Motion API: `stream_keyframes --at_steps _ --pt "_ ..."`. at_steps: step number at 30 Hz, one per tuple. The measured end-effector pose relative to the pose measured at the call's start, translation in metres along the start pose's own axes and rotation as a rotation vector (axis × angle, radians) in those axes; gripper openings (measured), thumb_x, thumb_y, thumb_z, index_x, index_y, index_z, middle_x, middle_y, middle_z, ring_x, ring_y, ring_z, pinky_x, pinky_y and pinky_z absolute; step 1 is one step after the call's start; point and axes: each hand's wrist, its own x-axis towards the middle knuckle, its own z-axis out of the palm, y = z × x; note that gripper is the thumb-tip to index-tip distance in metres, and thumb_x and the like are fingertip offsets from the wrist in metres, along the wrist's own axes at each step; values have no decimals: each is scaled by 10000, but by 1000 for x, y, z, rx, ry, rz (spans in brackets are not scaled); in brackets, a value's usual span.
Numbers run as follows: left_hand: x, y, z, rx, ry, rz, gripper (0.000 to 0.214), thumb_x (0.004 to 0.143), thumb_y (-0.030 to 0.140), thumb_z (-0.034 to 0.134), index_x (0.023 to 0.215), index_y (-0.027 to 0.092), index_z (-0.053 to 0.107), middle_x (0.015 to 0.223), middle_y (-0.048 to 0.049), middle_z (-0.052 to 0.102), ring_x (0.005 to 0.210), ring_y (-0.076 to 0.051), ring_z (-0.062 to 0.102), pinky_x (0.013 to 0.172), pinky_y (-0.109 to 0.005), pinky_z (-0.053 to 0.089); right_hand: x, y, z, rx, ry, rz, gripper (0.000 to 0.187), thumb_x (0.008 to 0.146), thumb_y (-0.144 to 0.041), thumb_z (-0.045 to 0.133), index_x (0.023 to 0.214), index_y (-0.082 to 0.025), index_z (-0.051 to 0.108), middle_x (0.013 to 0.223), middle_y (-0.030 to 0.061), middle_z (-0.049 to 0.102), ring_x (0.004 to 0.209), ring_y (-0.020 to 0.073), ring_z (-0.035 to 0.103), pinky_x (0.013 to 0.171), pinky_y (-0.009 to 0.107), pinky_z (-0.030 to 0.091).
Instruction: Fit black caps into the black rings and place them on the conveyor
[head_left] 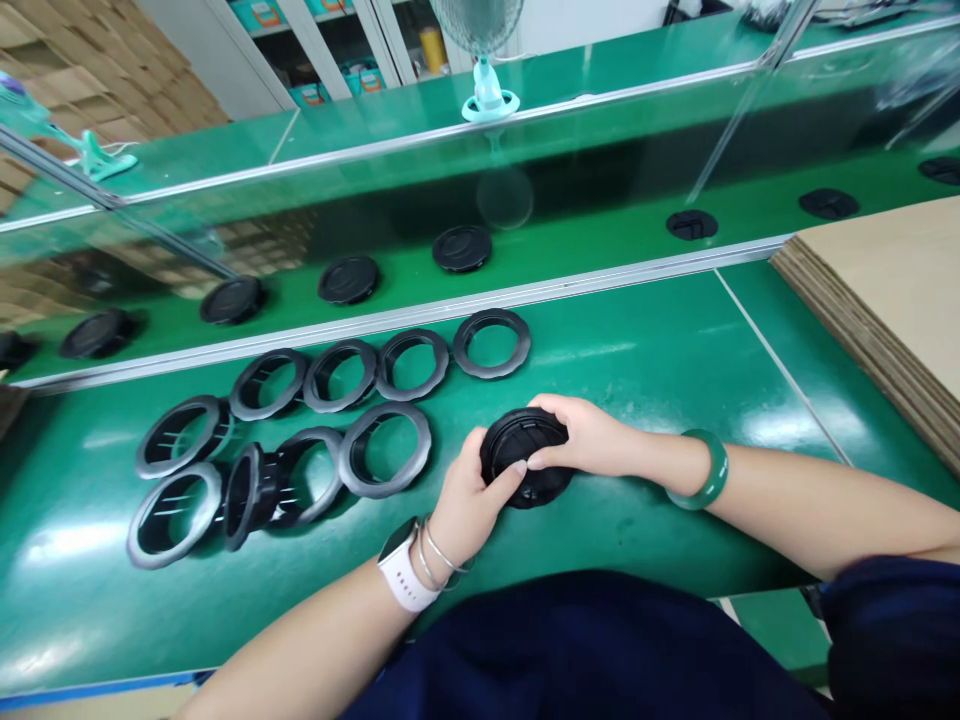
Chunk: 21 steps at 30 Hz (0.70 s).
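Both hands grip a round black plastic part point(526, 440) with a recessed, ribbed middle, just above the green tabletop. My left hand point(480, 492) closes on its left edge, thumb laid over the top face. On the opposite side my right hand point(574, 436) holds the rim, its thumb pressed toward the centre. The thumb tips nearly meet. The fingers under the part are hidden. To the left lie several black rings with scalloped grey rims; the closest ring point(357, 462) is flat, and another ring point(244, 497) stands on its side.
Behind a metal rail point(570, 285), a green belt point(570, 240) carries several black discs, such as this disc point(462, 249). Stacked cardboard sheets point(892, 270) rest at the right. A small fan point(487, 92) stands on the shelf above the belt.
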Motion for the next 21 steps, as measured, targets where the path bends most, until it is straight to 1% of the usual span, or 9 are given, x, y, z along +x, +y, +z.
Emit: stream_keyframes --at_steps 3,5,9,12,14,16,19,20,21 --pt "2 1 -3 -120 -42 36 295 952 433 530 1118 190 558 1040 -31 604 1000 -195 546 920 -319 441 9 5 -10 234 -156 29 443 735 -303 844 1078 -144 611 1053 47 687 990 212 650 886 342 515" --pt "3 -1 -4 -206 -52 26 307 981 452 473 1110 191 570 1041 -36 604 999 -190 539 928 -314 443 14 6 -15 376 -205 81 457 767 -389 827 1081 -129 620 1075 70 687 989 211 655 903 351 517" --pt "3 -9 -4 -331 -34 -32 408 987 535 411 1123 186 570 1073 -69 625 988 -207 569 867 -328 492 15 6 -16 606 -216 161 518 751 -464 849 1069 -112 642 1042 87 694 954 202 669 918 345 519" --pt "4 -12 -3 -457 -48 -118 484 974 620 349 1121 198 534 1008 -77 661 910 -218 626 743 -336 530 13 10 -18 669 -204 220 527 712 -476 874 1030 -114 660 971 86 700 878 193 679 837 303 543" --pt "7 -11 -3 -566 -97 -174 511 952 671 337 1097 206 493 920 -66 690 805 -215 663 688 -342 535 20 14 -28 640 -125 239 517 708 -499 861 998 -118 665 956 100 700 850 202 683 795 304 559" --pt "9 -8 -4 -636 -140 -193 546 911 719 385 1065 202 474 859 -70 712 739 -224 688 675 -356 538 36 14 -47 579 5 213 496 731 -519 823 989 -130 656 984 114 697 870 218 685 794 323 569" --pt "13 -8 -1 -638 -119 -222 606 816 770 510 1024 201 486 788 -75 727 673 -240 701 628 -347 529 73 1 -88 332 309 24 391 899 -475 642 1125 -157 618 1166 116 669 1020 215 661 900 341 548" --pt "15 -9 0 -622 -95 -241 624 783 784 540 1014 206 489 762 -70 727 648 -242 697 603 -339 522 85 -6 -103 69 461 -106 354 976 -419 523 1204 -157 590 1235 118 646 1077 207 643 939 346 534" --pt "16 -12 2 -598 -65 -257 643 750 798 564 1008 213 491 739 -63 726 629 -243 693 583 -335 518 96 -11 -117 -70 572 -167 340 984 -342 519 1270 -164 565 1334 113 593 1193 205 583 1040 356 469"
